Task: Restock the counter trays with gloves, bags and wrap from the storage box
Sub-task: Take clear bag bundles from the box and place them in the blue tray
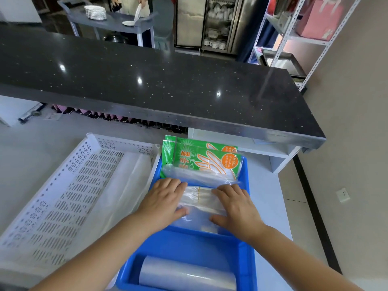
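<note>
Two blue trays stand end to end on the white counter. The far blue tray (245, 186) holds green glove packs (201, 158) leaning at its back and a flat stack of clear plastic bags (201, 201) in front of them. My left hand (165, 201) and my right hand (236, 203) lie flat on the two ends of that stack, fingers spread and thumbs at its near edge. The near blue tray (184, 244) holds a roll of clear wrap (186, 274). Left of the trays sits the white perforated storage box (63, 198) with a clear plastic sheet inside.
A black speckled counter top (147, 80) overhangs behind the trays. A white shelf unit (279, 158) stands under its right end. Metal racking (294, 38) is at the far right. Beyond the counter a person handles plates at a grey cart (117, 19).
</note>
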A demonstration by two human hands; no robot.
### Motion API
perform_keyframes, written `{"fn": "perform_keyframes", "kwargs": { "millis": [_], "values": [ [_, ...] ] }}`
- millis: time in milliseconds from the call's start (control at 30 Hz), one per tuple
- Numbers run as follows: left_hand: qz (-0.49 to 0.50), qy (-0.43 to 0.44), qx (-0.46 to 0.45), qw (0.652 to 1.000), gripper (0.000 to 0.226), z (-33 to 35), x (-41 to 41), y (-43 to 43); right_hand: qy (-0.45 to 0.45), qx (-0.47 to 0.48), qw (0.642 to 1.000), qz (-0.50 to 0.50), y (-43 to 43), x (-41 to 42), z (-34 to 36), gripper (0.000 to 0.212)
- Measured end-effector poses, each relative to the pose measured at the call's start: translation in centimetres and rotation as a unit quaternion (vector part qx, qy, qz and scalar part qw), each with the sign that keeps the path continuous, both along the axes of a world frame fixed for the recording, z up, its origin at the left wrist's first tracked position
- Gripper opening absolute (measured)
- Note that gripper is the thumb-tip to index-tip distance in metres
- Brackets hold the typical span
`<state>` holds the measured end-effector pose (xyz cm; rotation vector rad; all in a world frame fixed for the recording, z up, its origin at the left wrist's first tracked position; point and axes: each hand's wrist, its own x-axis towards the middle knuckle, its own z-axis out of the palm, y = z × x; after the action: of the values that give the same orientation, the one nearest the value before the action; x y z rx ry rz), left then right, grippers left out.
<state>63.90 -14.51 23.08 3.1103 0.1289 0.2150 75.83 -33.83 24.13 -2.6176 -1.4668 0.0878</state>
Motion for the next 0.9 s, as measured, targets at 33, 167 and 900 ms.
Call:
{"fn": "perform_keyframes", "kwargs": {
  "millis": [33,167,900],
  "values": [
    [0.001,0.003,-0.005,1.000,0.066,0.0,-0.1,0.0,0.005,-0.002,1.000,0.004,0.0,0.0,-0.1,0.066],
    [0.008,0.001,-0.032,0.999,0.060,0.3,-0.2,0.0,0.001,-0.004,1.000,0.017,0.0,0.0,-0.4,0.064],
    [-0.033,0.273,-0.095,0.957,0.034,1.6,-0.2,3.3,0.109,-0.198,0.973,0.046,-0.3,0.2,1.4,0.028]
  ]
}}
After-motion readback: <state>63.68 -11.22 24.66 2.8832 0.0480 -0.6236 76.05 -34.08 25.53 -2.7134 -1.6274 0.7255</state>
